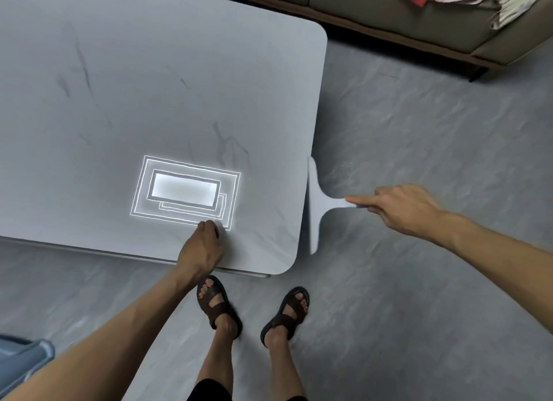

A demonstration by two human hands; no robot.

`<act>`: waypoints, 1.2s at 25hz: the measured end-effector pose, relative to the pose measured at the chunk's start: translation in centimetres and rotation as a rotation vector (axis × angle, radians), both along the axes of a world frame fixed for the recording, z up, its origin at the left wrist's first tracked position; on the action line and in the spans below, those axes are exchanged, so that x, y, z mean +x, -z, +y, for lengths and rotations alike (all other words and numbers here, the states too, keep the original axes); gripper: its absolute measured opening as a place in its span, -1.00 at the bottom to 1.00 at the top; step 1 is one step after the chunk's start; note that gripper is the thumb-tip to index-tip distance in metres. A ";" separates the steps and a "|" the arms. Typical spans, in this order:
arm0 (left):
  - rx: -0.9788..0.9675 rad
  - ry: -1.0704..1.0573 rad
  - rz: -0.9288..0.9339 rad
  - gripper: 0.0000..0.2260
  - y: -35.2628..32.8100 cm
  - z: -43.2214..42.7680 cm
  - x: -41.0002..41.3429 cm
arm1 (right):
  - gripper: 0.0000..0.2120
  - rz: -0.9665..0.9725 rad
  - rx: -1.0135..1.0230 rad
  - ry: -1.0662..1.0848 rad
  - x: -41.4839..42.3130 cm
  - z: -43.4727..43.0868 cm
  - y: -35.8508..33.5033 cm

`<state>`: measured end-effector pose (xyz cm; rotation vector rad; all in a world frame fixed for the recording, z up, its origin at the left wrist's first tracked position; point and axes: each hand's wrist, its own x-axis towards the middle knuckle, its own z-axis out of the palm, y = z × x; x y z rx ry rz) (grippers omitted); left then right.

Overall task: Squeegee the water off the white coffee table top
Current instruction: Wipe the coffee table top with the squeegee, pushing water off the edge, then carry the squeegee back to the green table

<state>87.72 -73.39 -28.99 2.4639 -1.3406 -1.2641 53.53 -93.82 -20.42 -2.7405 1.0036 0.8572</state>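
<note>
Squeegee off the right-hand edge of the white coffee table top, its blade hanging over the floor just beside that edge and apparently clear of it. Blade long axis runs near-to-far, parallel to the edge; the handle points rightward, away from the table. Right hand pinches the handle end, forefinger laid along it. Left hand bears on the top near the front edge, fingers bent under, nothing visible in them; I cannot tell whether it is clenched. I judge the next stroke needs the blade carried leftward back over the top, so the right hand leads. Water is too faint for me to see.
</note>
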 end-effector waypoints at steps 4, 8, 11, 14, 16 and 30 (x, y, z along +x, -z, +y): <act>0.069 0.027 0.085 -0.88 -2.2 -0.9 0.7 | -0.60 0.050 -0.111 0.023 -0.3 -0.7 -2.3; 0.066 0.042 0.169 -0.87 -6.4 -1.7 2.3 | -0.60 -0.065 -0.038 0.126 3.9 1.9 -4.9; 0.035 -0.032 0.209 -0.89 -10.9 -1.5 4.3 | -0.64 -0.178 0.039 0.470 8.0 4.4 -7.6; -0.014 -0.180 0.288 -0.95 -16.2 -0.3 5.3 | -0.80 -0.419 0.446 0.931 12.4 6.5 -10.7; -0.038 -0.282 0.353 -0.94 -20.1 1.5 4.8 | -0.85 -0.550 0.792 1.189 15.1 8.2 -13.7; -0.413 -1.116 0.652 -0.80 -42.0 27.9 -17.9 | -0.78 -0.227 1.419 0.550 15.9 30.5 -32.7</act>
